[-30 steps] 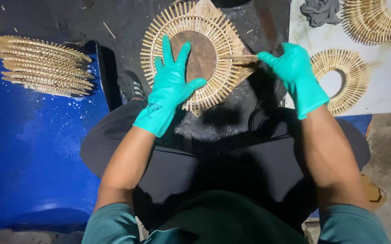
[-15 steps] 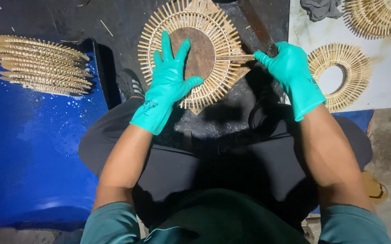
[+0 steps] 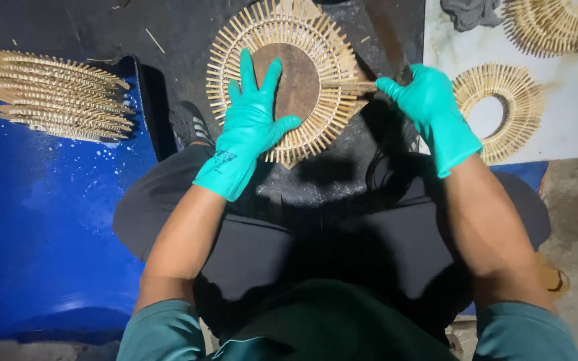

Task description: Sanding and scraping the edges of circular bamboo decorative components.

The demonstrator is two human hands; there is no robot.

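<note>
I see my left hand (image 3: pixel 252 124) in a teal glove lying flat and spread wide on the ring (image 3: pixel 289 80), a round sunburst of thin pale sticks set around a brown disc (image 3: pixel 297 79). The fingers fan out toward twelve o'clock, the thumb points to three o'clock, and the palm presses the ring's lower left edge; it grips nothing, only bears down. The ring sits at twelve o'clock from my lap, on a dark board (image 3: pixel 169 40).

My right hand (image 3: pixel 429 110), also gloved, is at two o'clock. Its thumb and forefinger are closed to a pinch on a stick (image 3: pixel 349 85) that lies level at the ring's three o'clock edge, pointing in toward the disc. The other fingers curl loosely.

At ten o'clock a stack (image 3: pixel 55 93) of finished rings rests on a blue drum (image 3: pixel 48 220), well apart from both hands. At two o'clock, just beyond my right hand, an open ring (image 3: pixel 503 110) with an empty middle lies on a white slab (image 3: pixel 569 93). Another ring (image 3: pixel 556 23) shows at one o'clock on the slab's far edge, near a grey rag (image 3: pixel 473 12). My dark trousers (image 3: pixel 316 241) fill the six o'clock side.
</note>
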